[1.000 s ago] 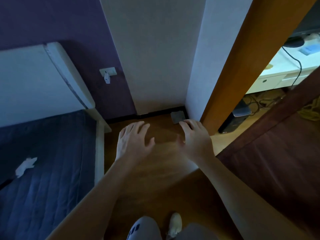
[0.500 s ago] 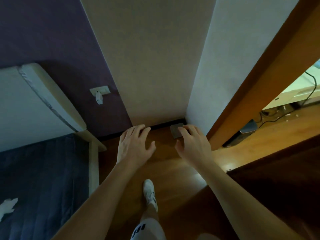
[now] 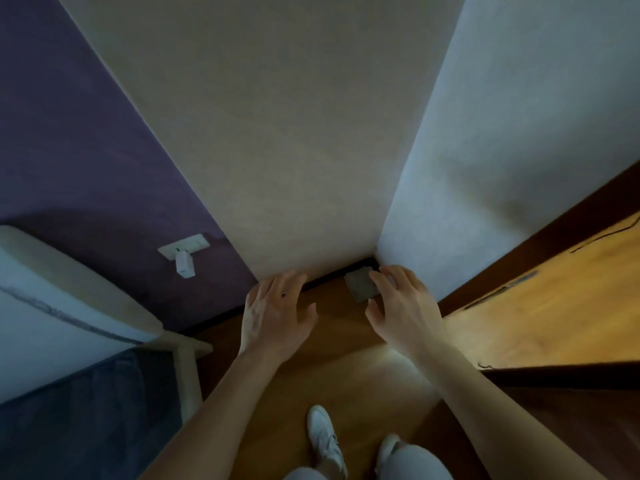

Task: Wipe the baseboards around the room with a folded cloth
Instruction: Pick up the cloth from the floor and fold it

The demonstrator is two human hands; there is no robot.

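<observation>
Right fingers [image 3: 382, 285] spread and lightly bent, laid over the near right edge of the folded cloth [image 3: 360, 289], thumb set below its lower corner; no closed pinch is seen, and actual contact cannot be told. The pose is judged to be that of a pick-up being framed, index above and thumb beneath. Left fingers [image 3: 277, 284] are splayed and straight, nothing held, tips close against the foot of the beige wall [image 3: 277, 150]; probably placed there for balance while the body is bent low. Right hand [image 3: 407, 311] and left hand [image 3: 275, 318] are kept apart, bare floor [image 3: 343, 327] between them. The grey cloth is found flat on the floor, tucked into the corner where the beige wall meets the pale wall [image 3: 485, 168], just beside the dark baseboard [image 3: 329, 278], so the wipe can be started from the corner. Wiping is judged not yet begun. A socket [image 3: 183, 247] with a plug is noted on the purple wall, a bed [image 3: 69, 306] to the left, and white shoes [image 3: 325, 441] below.
</observation>
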